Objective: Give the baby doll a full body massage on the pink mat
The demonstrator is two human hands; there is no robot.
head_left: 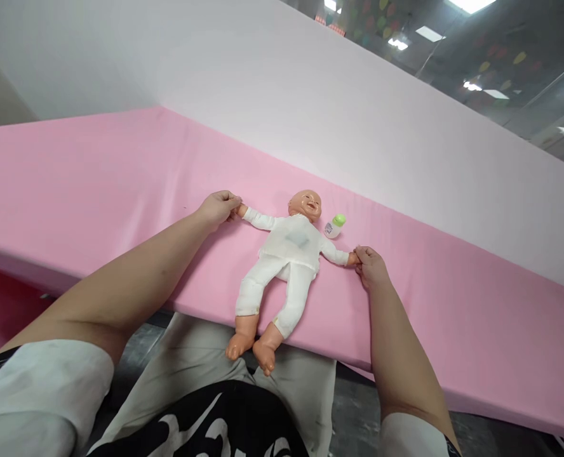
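A baby doll (294, 241) in a white top and trousers lies on its back on the pink padded surface (453, 285), its bare feet over the front edge. Its arms are spread out to both sides. My left hand (221, 206) is closed on the doll's hand at the left of the view. On the other side, my right hand (371, 263) pinches the doll's other hand. Beside the doll's head lies a small clear bottle (335, 226) with a green cap, touched by neither hand.
A white wall (263, 95) rises behind the pink surface. Above it at the upper right is a glass pane (453, 70) with ceiling lights showing. My legs are against the front edge.
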